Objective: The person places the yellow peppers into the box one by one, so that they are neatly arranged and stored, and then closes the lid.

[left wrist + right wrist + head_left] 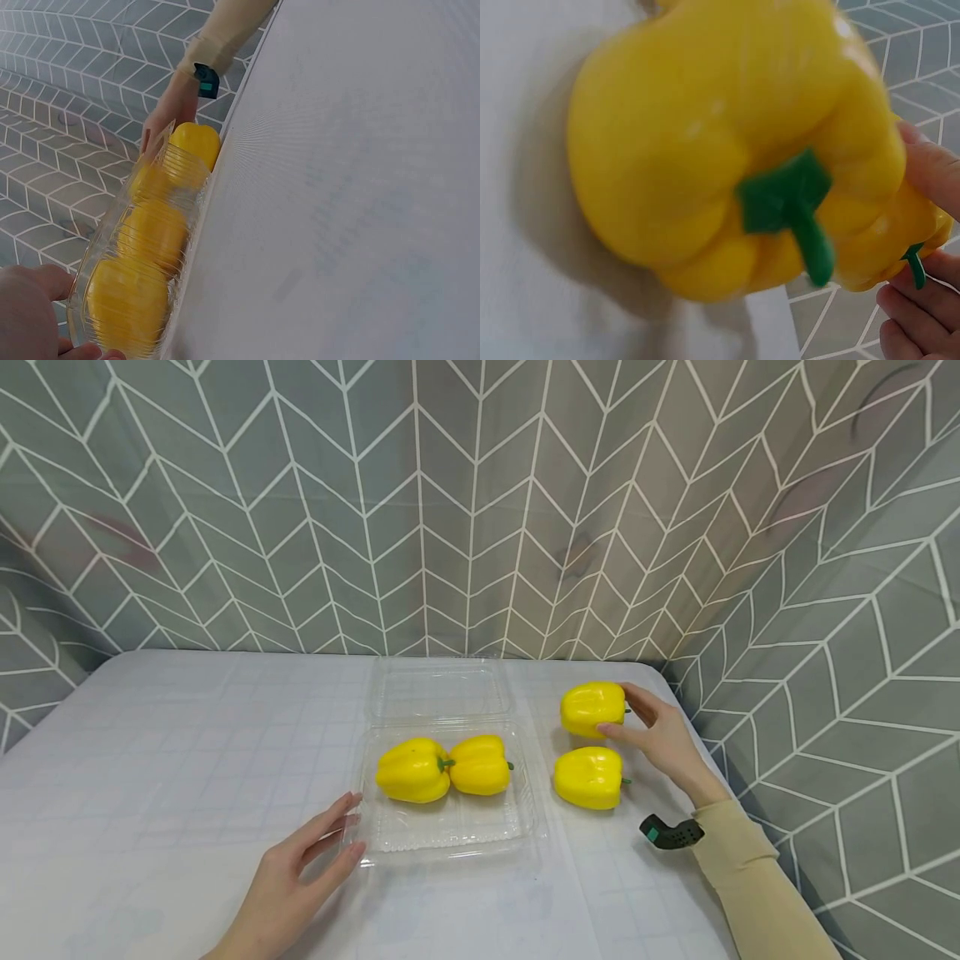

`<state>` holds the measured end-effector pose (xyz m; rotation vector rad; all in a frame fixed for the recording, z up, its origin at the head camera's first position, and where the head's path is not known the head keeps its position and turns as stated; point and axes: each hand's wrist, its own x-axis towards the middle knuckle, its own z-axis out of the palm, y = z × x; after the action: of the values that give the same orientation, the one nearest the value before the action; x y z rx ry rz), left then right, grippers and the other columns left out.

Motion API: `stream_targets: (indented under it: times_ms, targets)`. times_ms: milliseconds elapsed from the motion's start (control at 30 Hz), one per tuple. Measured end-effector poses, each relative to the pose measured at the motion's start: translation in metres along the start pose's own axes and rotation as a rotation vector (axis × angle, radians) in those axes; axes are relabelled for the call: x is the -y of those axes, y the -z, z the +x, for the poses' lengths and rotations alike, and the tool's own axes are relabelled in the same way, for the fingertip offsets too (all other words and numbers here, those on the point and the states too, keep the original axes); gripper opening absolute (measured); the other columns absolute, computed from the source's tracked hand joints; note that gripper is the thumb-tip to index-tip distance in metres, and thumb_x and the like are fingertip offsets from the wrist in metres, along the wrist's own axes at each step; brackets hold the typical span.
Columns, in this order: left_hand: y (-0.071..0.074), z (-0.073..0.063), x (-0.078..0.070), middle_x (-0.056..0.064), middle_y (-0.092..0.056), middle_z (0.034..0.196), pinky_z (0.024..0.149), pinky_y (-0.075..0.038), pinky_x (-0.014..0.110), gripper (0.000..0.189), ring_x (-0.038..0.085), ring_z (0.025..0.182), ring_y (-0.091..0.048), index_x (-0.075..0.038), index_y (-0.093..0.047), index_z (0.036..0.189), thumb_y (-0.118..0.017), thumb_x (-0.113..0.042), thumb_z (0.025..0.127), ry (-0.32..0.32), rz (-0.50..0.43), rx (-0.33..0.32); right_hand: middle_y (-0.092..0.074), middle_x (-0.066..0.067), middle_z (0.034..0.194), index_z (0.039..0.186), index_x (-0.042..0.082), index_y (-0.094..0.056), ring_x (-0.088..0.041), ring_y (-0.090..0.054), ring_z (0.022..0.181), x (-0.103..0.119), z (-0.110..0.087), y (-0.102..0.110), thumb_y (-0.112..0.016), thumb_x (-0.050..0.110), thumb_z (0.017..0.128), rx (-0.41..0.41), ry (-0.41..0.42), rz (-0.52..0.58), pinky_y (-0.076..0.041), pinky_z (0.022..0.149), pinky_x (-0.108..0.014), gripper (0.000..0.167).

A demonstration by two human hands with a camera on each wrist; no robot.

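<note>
Low on the table, a clear plastic clamshell container (450, 839) lies with its lid (441, 689) folded back. Inside it are two yellow bell peppers, the left one (412, 770) touching the right one (482, 765). My left hand (300, 868) touches the container's left side with spread fingers and thumb. To the right of the container, my right hand (660, 735) grips a third yellow bell pepper (591, 708) between thumb and fingers. Another yellow bell pepper (588, 778) lies just nearer me, its green stem large in the right wrist view.
A white cloth (187, 760) covers the table. Patterned grey curtains (450, 510) hang behind it and along the right side. A black band with a green patch (671, 833) sits by my right wrist.
</note>
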<state>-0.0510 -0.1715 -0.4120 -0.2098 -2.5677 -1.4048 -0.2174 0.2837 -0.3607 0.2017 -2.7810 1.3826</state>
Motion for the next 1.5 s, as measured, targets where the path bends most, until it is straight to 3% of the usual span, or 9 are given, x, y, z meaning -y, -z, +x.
stream_targets:
  times_ms: [467,1000,1500]
  targets:
    - [0.000,0.000,-0.001,-0.010,-0.057,0.142,0.096,-0.045,0.002,0.056,-0.005,0.115,-0.060,-0.019,-0.052,0.147,-0.071,-0.027,0.095,0.004,-0.006,0.002,-0.039,-0.012,0.158,0.155,0.011,-0.036,-0.035,-0.029,0.149,0.033,-0.012,-0.003,-0.080,0.043,0.084,-0.011,0.025,0.005,-0.027,0.123,-0.055,0.089]
    - [0.001,0.003,0.000,-0.007,-0.058,0.142,0.096,-0.047,0.005,0.058,0.001,0.116,-0.062,-0.015,-0.051,0.147,-0.072,-0.023,0.094,-0.030,-0.016,0.002,-0.043,-0.010,0.155,0.151,0.012,-0.043,-0.035,-0.034,0.147,0.072,-0.032,-0.024,-0.082,0.041,0.083,-0.017,0.090,-0.004,-0.028,0.122,-0.057,0.083]
    - [0.001,0.002,0.000,-0.005,-0.058,0.142,0.096,-0.047,0.005,0.057,-0.002,0.116,-0.061,-0.013,-0.051,0.147,-0.072,-0.021,0.094,-0.039,-0.022,0.003,-0.050,-0.001,0.150,0.145,0.017,-0.051,-0.028,-0.037,0.146,0.088,-0.043,-0.044,-0.084,0.038,0.082,-0.006,0.152,0.048,-0.029,0.123,-0.053,0.075]
